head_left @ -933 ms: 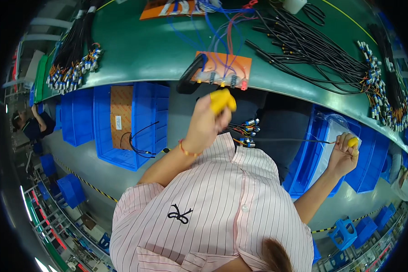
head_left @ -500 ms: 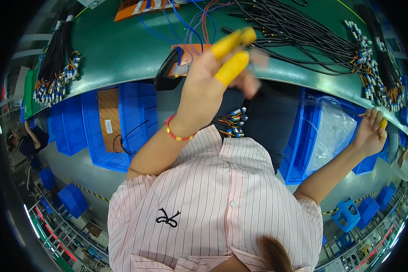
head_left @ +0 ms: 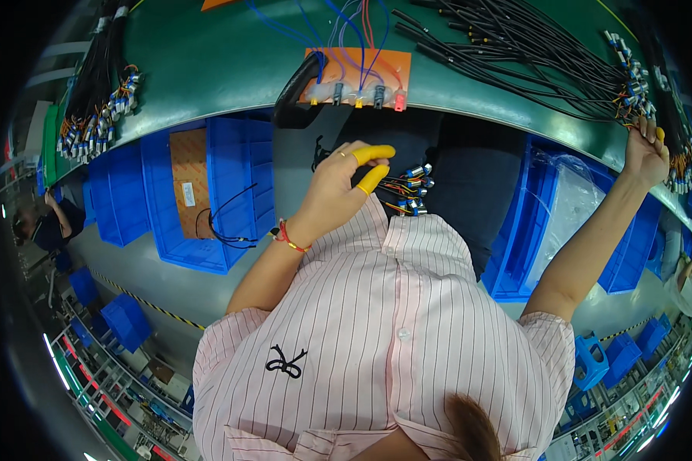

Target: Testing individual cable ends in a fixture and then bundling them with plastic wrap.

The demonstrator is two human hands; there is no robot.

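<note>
Over my lap, my left hand is open with yellow finger cots on the thumb and index finger, which are apart. Just right of it, a bunch of black cables with silver-and-blue connectors lies on my lap. Far to the right, at the table's edge, my right hand has its fingers closed on the orange-wired end of a cable from the large black cable bundle; the thumb is mostly hidden. An orange board with plugs and coloured wires sits at the table's front edge.
A black curved handle-like piece sits beside the board. More bundled cables hang at the left table edge. Blue bins stand below on the left, and another bin with clear plastic film is on the right.
My left hand has dropped from in front of the board to above my lap, uncovering the board's plugs. My right hand has moved up and right onto the connector ends of the cable bundle.
</note>
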